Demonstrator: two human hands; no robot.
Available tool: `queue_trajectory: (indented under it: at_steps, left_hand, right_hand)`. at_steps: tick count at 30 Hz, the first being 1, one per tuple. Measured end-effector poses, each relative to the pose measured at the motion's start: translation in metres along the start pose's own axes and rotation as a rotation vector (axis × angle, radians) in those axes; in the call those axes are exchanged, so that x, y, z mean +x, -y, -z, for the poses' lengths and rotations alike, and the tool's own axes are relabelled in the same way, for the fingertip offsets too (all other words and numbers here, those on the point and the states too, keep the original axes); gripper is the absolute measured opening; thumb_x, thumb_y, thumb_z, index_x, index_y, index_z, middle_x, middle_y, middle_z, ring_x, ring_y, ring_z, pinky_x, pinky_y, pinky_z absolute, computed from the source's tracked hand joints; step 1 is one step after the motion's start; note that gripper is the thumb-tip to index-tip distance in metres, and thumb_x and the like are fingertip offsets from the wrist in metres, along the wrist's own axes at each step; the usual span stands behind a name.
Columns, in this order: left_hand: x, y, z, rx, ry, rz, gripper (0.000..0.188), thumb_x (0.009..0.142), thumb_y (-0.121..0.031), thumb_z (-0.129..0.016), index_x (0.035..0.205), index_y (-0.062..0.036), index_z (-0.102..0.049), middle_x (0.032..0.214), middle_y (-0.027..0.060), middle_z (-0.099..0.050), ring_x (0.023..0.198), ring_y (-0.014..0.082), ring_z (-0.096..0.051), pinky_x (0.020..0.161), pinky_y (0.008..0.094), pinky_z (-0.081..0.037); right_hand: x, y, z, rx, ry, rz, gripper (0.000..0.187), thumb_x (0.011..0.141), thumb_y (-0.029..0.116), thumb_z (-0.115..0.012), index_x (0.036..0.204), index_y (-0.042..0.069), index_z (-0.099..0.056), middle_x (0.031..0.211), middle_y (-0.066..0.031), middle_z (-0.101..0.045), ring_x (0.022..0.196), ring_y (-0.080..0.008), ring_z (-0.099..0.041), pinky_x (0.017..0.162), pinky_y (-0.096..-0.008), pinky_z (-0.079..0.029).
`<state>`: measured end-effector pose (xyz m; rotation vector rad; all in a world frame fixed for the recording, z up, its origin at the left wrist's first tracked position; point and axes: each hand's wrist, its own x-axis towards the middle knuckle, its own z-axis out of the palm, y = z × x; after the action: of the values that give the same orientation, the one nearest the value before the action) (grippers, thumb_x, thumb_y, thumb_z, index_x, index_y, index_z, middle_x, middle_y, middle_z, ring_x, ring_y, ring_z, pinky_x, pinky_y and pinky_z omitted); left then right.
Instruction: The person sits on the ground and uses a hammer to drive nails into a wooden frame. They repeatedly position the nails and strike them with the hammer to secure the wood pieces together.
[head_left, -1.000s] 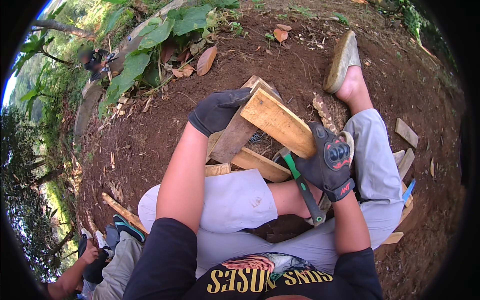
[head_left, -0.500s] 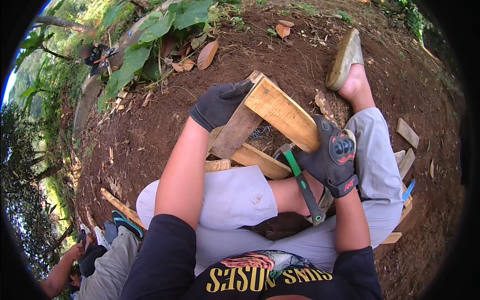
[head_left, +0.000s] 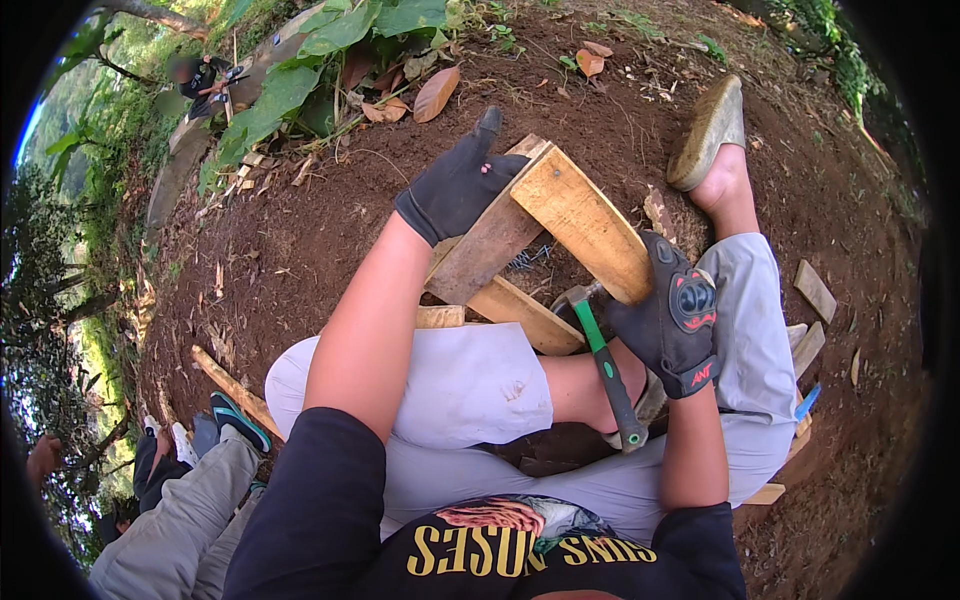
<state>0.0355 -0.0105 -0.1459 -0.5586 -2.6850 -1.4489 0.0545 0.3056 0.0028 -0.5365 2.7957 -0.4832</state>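
Seated on bare brown soil (head_left: 330, 230), legs folded, with a small frame of wooden planks across the knees. Pale top plank (head_left: 590, 225) lying diagonally over a darker plank (head_left: 490, 245) and a third one (head_left: 525, 315) under it; a bit of thin wire (head_left: 530, 258) visible between them. Judging from this, joining only partly done: planks stacked and kept in position, not yet clearly fixed. Left hand (head_left: 460, 185), in black glove, pressed flat with open fingers on the upper corner of the planks. Right hand (head_left: 675, 315), in black glove with red mark, closed around the lower end of the pale plank. Green-handled hammer (head_left: 605, 365) resting unheld against the leg, head just under the plank end. Compared with one second ago: pale plank turned steeper, left hand moved higher onto the corner, hammer in the same place.
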Motion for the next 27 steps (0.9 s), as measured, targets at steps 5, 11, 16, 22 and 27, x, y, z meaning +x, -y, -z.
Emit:
queue_trajectory:
  at_steps: [5, 11, 16, 22, 27]
  left_hand:
    - [-0.003, 0.002, -0.004, 0.053, 0.001, 0.002, 0.086, 0.116, -0.025, -0.057, 0.177, -0.0125, 0.002, 0.134, 0.0115, -0.079, 0.121, 0.0248, -0.074, 0.113, 0.0375, -0.051]
    - [-0.007, 0.004, -0.007, -0.187, -0.034, 0.173, 0.085, 0.116, -0.033, -0.057, 0.177, -0.0112, -0.002, 0.135, 0.0098, -0.079, 0.124, 0.025, -0.073, 0.112, 0.0376, -0.051]
    - [-0.002, -0.008, -0.004, -0.236, 0.0, 0.284, 0.085, 0.116, -0.036, -0.058, 0.176, -0.0058, -0.005, 0.135, 0.0105, -0.079, 0.125, 0.0265, -0.073, 0.113, 0.0375, -0.051]
    - [-0.002, 0.008, -0.008, -0.421, 0.007, 0.333, 0.087, 0.115, -0.036, -0.058, 0.176, -0.0055, -0.003, 0.135, 0.0113, -0.078, 0.124, 0.029, -0.073, 0.113, 0.0379, -0.051]
    - [0.0, -0.008, -0.003, -0.286, 0.025, 0.307, 0.088, 0.115, -0.034, -0.058, 0.175, -0.0053, -0.001, 0.138, 0.0129, -0.077, 0.124, 0.0312, -0.073, 0.114, 0.0397, -0.051]
  right_hand:
    - [0.0, -0.001, 0.002, -0.007, -0.014, -0.003, 0.07, 0.071, 0.033, -0.092, 0.128, 0.003, -0.066, 0.102, -0.0231, -0.075, 0.095, -0.0428, -0.075, 0.081, -0.0513, -0.058]
    - [0.002, 0.003, 0.006, 0.024, 0.044, -0.031, 0.065, 0.077, 0.021, -0.084, 0.137, 0.004, -0.066, 0.112, -0.0235, -0.076, 0.101, -0.043, -0.075, 0.086, -0.0503, -0.059]
    - [0.003, 0.001, 0.005, 0.044, 0.063, -0.045, 0.063, 0.078, 0.02, -0.083, 0.137, 0.004, -0.066, 0.113, -0.024, -0.075, 0.103, -0.0435, -0.074, 0.088, -0.0502, -0.059]
    - [0.003, 0.009, 0.01, 0.008, 0.082, -0.068, 0.065, 0.077, 0.02, -0.083, 0.137, 0.001, -0.066, 0.114, -0.0254, -0.075, 0.104, -0.0441, -0.074, 0.09, -0.0497, -0.059]
    - [0.003, 0.007, 0.008, 0.027, 0.079, -0.082, 0.066, 0.076, 0.022, -0.084, 0.136, 0.002, -0.067, 0.112, -0.0252, -0.076, 0.103, -0.0444, -0.074, 0.089, -0.0505, -0.059]
